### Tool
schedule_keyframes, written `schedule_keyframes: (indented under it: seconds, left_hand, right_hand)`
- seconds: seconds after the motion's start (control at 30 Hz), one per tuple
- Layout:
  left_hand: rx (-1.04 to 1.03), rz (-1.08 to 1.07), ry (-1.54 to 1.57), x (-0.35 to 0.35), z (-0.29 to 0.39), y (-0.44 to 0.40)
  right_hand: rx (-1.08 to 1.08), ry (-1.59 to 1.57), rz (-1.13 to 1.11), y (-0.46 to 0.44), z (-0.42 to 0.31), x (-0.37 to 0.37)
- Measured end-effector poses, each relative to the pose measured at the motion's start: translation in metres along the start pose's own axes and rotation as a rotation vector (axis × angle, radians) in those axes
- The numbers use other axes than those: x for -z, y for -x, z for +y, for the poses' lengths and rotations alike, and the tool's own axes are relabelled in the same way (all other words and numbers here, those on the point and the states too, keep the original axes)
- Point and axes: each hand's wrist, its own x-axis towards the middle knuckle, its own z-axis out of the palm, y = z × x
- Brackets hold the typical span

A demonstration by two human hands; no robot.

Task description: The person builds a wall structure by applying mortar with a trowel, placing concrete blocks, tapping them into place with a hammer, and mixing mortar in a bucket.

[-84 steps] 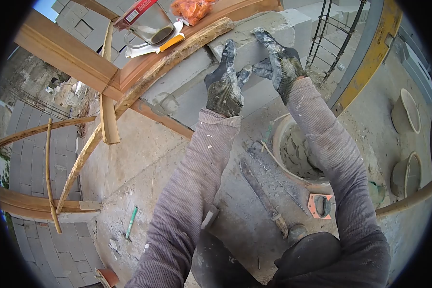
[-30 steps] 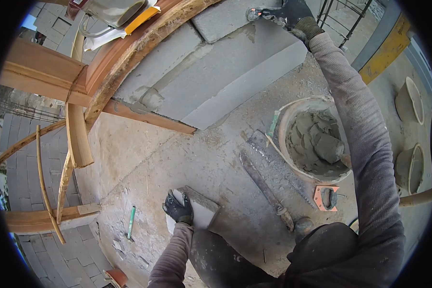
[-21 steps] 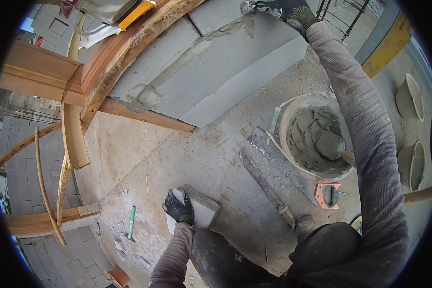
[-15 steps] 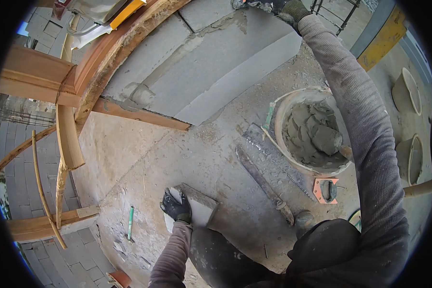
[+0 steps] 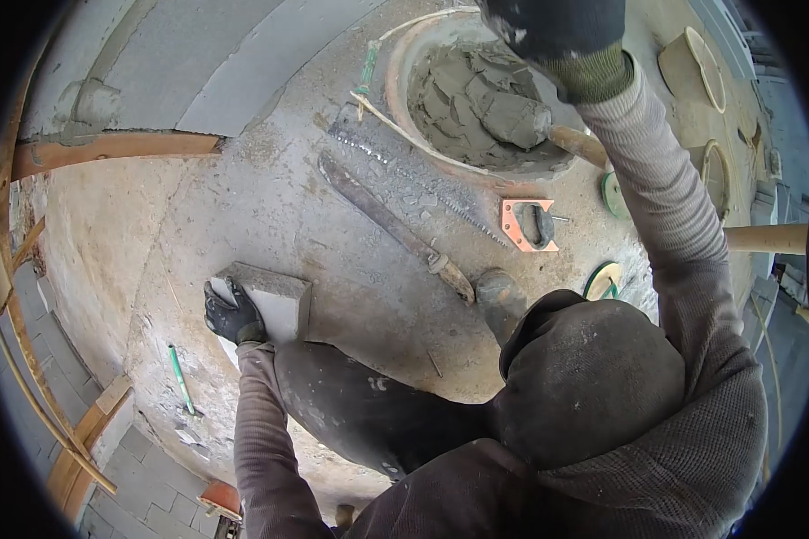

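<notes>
The left hand (image 5: 234, 310) (in a dark, stained glove) has its fingers curled over the edge of a grey concrete block (image 5: 279, 296) on the floor (image 5: 243, 207), near the bent leg (image 5: 360, 395). The right hand (image 5: 573, 31) is raised by the mortar bucket (image 5: 503, 182); its fingers are largely out of view, so I cannot tell their spread or hold. Apparently a trowel (image 5: 535, 126) lies in the mortar (image 5: 449, 94).

Building site: mortar bucket (image 5: 397, 88), handsaw (image 5: 445, 193), dusty concrete floor (image 5: 243, 220).
</notes>
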Motion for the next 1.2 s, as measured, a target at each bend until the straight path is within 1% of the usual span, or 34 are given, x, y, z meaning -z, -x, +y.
schedule_keyframes:
  seconds: [0.07,0.1,0.13,0.17,0.23,0.27,0.3,0.33,0.4,0.43,0.5,0.53,0.6,0.63,0.67,0.73,0.77,0.8,0.87,0.93,0.97,1.0,1.07,1.13,1.17,1.2]
  left_hand:
    - [0.006,-0.034,0.029,0.002,0.004,-0.003]
    - [0.005,-0.031,0.033,0.0,0.005,-0.004]
    - [0.01,-0.029,0.028,0.002,0.002,-0.001]
    - [-0.006,0.009,0.025,0.002,0.002,0.001]
    - [-0.003,0.009,0.015,0.003,-0.004,0.003]
    - [-0.013,0.016,0.016,0.001,0.0,0.0]
    - [0.0,-0.01,0.035,0.0,0.0,-0.001]
    - [-0.009,-0.003,0.053,-0.002,-0.002,0.0]
    - [0.047,-0.051,0.046,-0.003,-0.001,-0.001]
    - [0.052,-0.049,0.004,-0.01,-0.006,-0.002]
    - [0.055,-0.056,-0.027,-0.016,-0.013,-0.001]
    - [0.057,-0.061,-0.018,-0.016,-0.011,-0.001]
    - [0.085,-0.091,-0.039,-0.001,0.001,0.003]
    - [0.079,-0.107,-0.063,-0.017,-0.015,-0.005]
    - [0.072,-0.123,-0.092,-0.034,-0.024,-0.015]
    - [0.148,-0.141,-0.045,0.005,0.007,0.005]
    - [0.106,-0.128,-0.001,0.003,0.002,0.005]
    - [0.129,-0.139,-0.03,0.006,0.004,0.006]
    - [0.136,-0.279,0.09,0.005,-0.002,0.002]
    - [0.1,-0.226,0.045,0.013,-0.002,0.008]
    - [0.122,-0.125,-0.01,0.001,-0.003,0.004]
    - [0.116,-0.08,-0.011,-0.002,-0.001,0.004]
    - [0.13,-0.128,0.038,0.003,0.002,0.006]
    - [0.158,-0.096,0.038,0.007,0.004,0.007]
    - [0.155,-0.13,0.017,-0.006,-0.003,-0.004]
    - [0.146,-0.039,0.05,-0.003,-0.002,0.001]
  right_hand:
    - [-0.034,-0.169,-0.347,0.073,-0.063,0.04]
    - [-0.12,-0.3,-0.449,0.13,-0.09,0.048]
    - [-0.18,-0.403,-0.744,0.166,-0.107,0.065]
    - [-0.202,-0.43,-0.936,0.195,-0.118,0.081]
    - [-0.546,-0.325,-1.15,0.273,-0.125,0.109]
    - [-0.443,-0.26,-1.014,0.319,-0.117,0.119]
    - [-0.788,-0.169,-1.086,0.346,-0.115,0.137]
    - [-1.151,-0.003,-1.162,0.369,-0.112,0.151]
    - [-1.169,0.191,-0.851,0.413,-0.113,0.19]
    - [-1.207,0.246,-0.822,0.428,-0.117,0.209]
    - [-1.345,0.464,-0.575,0.458,-0.133,0.248]
    - [-1.216,0.812,-0.656,0.467,-0.144,0.262]
    - [-1.496,0.807,-0.458,0.512,-0.174,0.295]
    - [-1.895,0.642,-0.181,0.538,-0.194,0.306]
    - [-1.991,0.711,-0.163,0.525,-0.223,0.316]
    - [-2.041,0.828,-0.287,0.546,-0.287,0.333]
    - [-2.125,0.841,-0.335,0.551,-0.321,0.34]
    - [-2.199,0.836,-0.391,0.554,-0.352,0.344]
    - [-2.419,0.876,-0.699,0.552,-0.404,0.343]
    - [-2.428,0.888,-0.786,0.531,-0.449,0.342]
    - [-2.456,0.852,-0.799,0.525,-0.454,0.334]
    - [-2.497,0.854,-0.795,0.525,-0.461,0.34]
    - [-2.421,0.944,-0.588,0.602,-0.498,0.34]
    - [-2.567,0.792,-0.62,0.598,-0.502,0.359]
    - [-2.63,0.683,-0.775,0.617,-0.507,0.365]
    - [-2.672,0.773,-0.7,0.601,-0.509,0.361]
